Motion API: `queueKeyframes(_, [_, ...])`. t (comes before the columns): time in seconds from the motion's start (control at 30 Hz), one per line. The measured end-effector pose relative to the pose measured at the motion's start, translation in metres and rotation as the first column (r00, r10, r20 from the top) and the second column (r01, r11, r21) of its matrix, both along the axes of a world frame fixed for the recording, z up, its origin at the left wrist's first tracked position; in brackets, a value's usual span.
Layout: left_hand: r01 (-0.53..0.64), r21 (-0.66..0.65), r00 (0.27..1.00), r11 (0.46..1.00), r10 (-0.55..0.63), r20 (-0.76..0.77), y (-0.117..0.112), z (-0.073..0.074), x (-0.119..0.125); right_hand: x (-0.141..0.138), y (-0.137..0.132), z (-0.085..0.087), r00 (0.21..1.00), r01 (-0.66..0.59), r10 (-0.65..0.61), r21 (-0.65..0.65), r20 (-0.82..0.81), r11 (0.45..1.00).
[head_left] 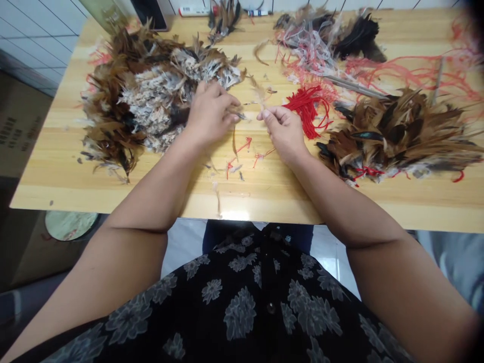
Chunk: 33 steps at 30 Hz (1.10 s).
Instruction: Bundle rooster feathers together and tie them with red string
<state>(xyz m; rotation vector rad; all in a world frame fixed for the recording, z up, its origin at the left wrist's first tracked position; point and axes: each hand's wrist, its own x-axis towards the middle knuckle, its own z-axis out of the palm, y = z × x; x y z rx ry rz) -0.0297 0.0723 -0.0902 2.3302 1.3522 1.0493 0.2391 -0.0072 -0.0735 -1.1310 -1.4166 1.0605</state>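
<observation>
Two hands [212, 113] [286, 130], one pinched feather [260, 92], one cord bundle [307, 108]

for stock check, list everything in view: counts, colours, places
table: one, yellowish, centre
feather pile: one, brown-white, left
feather bundle: one, brown, right
feather clump: one, black, far right
feather bunch: one, brown, far edge
cord bunch: one, red, centre-right
short cords: several, red, centre
strands: uncountable, pink-red, far right
rods: two, grey, far right
markers: two, white, far edge
slab: one, dark, far left
thin feather: one, pale brown, centre
cardboard box: one, brown, left floor
round container: one, pale, below left
shirt: one, black-grey, bottom
left hand: one, bare, by feather pile
right hand: one, bare, fingers pinching thin feather
</observation>
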Motion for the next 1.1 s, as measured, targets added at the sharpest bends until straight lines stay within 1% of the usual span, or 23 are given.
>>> queueKeyframes(0.1, [0.043,-0.032,0.999,0.999,-0.043,0.007,-0.006,-0.006,0.017,0.001,0.001,0.000,1.000,0.011,-0.011,0.004,0.022,1.000])
queueKeyframes(0.17, [0.052,-0.043,0.998,0.998,-0.051,0.036,-0.009,-0.004,0.020,0.001,0.002,0.000,0.999,0.019,-0.020,0.005,0.043,1.000])
queueKeyframes(0.27, [0.062,-0.024,0.992,0.998,-0.059,0.116,-0.018,0.008,0.018,0.001,0.002,0.000,0.996,0.038,-0.038,0.004,0.085,0.999])
queueKeyframes(0.4, [0.073,0.019,0.979,0.997,-0.075,0.187,-0.044,0.030,0.023,0.001,-0.002,0.004,0.993,0.051,-0.050,-0.008,0.104,0.999])
queueKeyframes(0.5, [0.054,0.023,0.973,0.998,-0.058,0.223,-0.054,0.039,0.033,0.000,-0.006,0.010,0.996,0.006,-0.002,-0.047,0.084,0.999])
queueKeyframes(0.6, [0.055,-0.029,0.963,0.998,-0.045,0.265,-0.051,0.038,0.040,0.000,-0.008,0.016,0.995,-0.075,0.083,-0.108,0.063,0.991])
queueKeyframes(0.67, [0.085,-0.035,0.961,0.996,-0.073,0.268,-0.047,0.036,0.040,0.002,-0.007,0.021,0.992,-0.112,0.119,-0.155,0.036,0.982])
queueKeyframes(0.8, [0.141,0.048,0.951,0.989,-0.149,0.271,-0.045,0.033,0.037,0.005,-0.006,0.029,0.989,-0.142,0.148,-0.238,0.005,0.961])
queueKeyframes(0.93, [0.192,0.084,0.947,0.978,-0.207,0.245,-0.043,0.033,0.040,0.008,-0.005,0.033,0.984,-0.177,0.179,-0.266,-0.016,0.948])
queueKeyframes(1.0, [0.180,0.084,0.958,0.980,-0.194,0.213,-0.045,0.036,0.042,0.009,-0.004,0.035,0.979,-0.206,0.197,-0.277,-0.062,0.939])
queueKeyframes(1.1, [0.112,0.055,0.967,0.992,-0.122,0.222,-0.049,0.039,0.044,0.011,-0.005,0.037,0.970,-0.236,0.202,-0.308,-0.137,0.922])
